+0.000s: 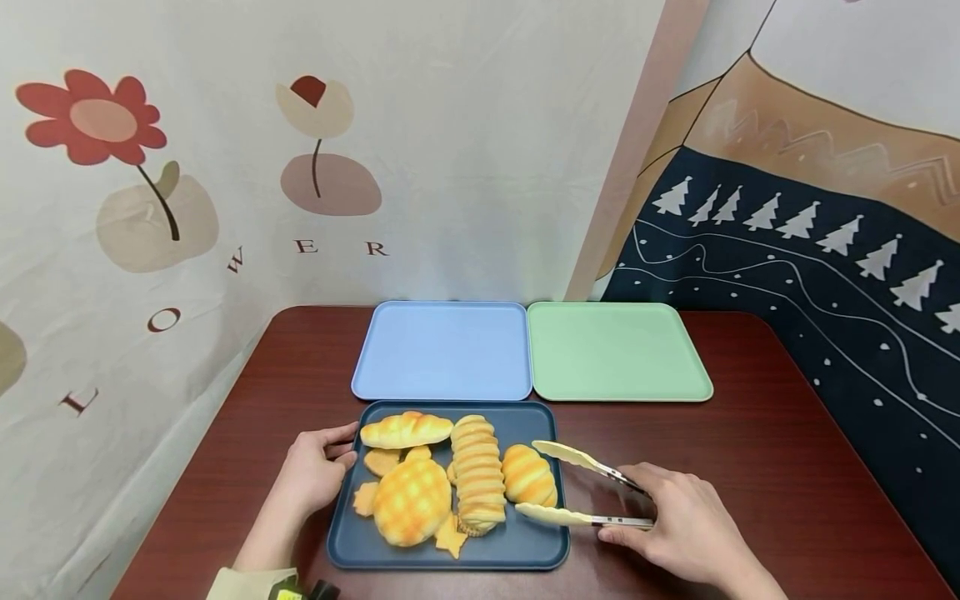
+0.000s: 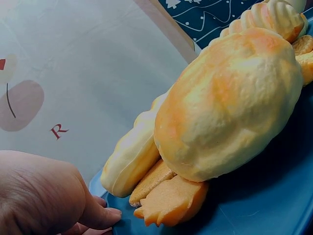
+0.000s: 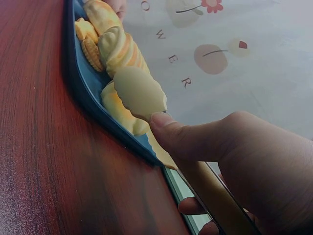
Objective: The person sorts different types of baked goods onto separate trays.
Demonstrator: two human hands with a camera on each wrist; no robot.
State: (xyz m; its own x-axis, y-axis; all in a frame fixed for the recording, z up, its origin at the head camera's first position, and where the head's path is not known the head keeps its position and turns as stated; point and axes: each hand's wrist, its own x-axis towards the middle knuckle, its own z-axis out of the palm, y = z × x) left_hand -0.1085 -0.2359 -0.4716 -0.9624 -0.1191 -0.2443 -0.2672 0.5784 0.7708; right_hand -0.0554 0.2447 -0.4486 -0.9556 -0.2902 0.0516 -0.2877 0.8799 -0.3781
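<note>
Two hands (image 1: 318, 468) (image 1: 678, 521), one tongs (image 1: 558, 514), three trays (image 1: 525, 550) (image 1: 450, 350) (image 1: 622, 350)

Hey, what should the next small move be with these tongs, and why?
Probably a gentle squeeze of the right grip, closing the tongs on the rounded roll. In the head view, their tips stand apart with that roll between them, and the left grip is at the rim of the dark blue tray, likely steadying it.

One bench (image 1: 780, 467), dark reddish-brown, rounded far corners. One pale cloth (image 1: 480, 125), behind bench, printed with red flower (image 1: 103, 122), beige tulip (image 1: 333, 112), dark letters (image 1: 305, 247). One navy-and-tan cloth (image 1: 855, 367), at right, with row of white trees (image 1: 840, 237).
</note>
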